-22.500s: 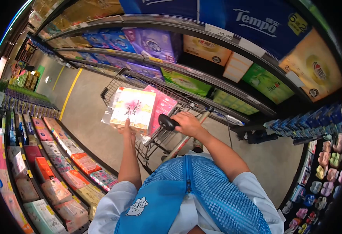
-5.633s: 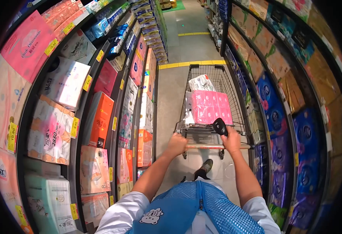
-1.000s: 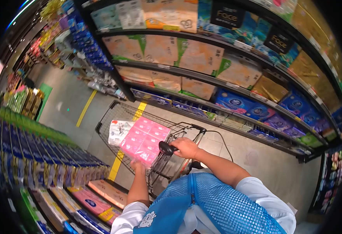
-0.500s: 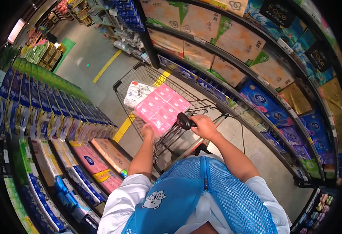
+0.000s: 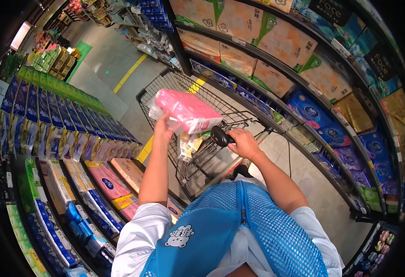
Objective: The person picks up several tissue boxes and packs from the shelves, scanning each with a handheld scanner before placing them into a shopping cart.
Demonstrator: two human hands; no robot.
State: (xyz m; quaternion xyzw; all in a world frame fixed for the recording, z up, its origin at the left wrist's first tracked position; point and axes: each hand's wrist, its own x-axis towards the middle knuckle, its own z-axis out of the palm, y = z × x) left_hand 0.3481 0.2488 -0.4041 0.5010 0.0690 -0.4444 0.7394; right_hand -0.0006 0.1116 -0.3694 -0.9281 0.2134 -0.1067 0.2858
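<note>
A pink multi-pack of tissues [image 5: 186, 106] is tilted over the wire shopping cart [image 5: 239, 115], its plastic wrapping bunched at the near left end. My left hand [image 5: 164, 127] grips that end, fingers partly hidden by the wrapping. Against the cart's black rounded handle [image 5: 219, 136] my right hand [image 5: 244, 144] is closed, just right of the pack. Beneath the pack, a white and yellow package [image 5: 189, 147] shows inside the cart. What else lies under the pink pack is hidden.
Shelves of large orange tissue packs [image 5: 285, 37] and blue packs [image 5: 311, 111] line the right side. Rows of stacked blue packs [image 5: 38, 106] stand at left, above a low shelf with pink packs [image 5: 108, 180]. A yellow floor line [image 5: 131, 73] runs along the aisle.
My left hand has moved up and left, raising and tilting the pink pack. The white and yellow package beneath has come into view. My right hand stays at the cart handle.
</note>
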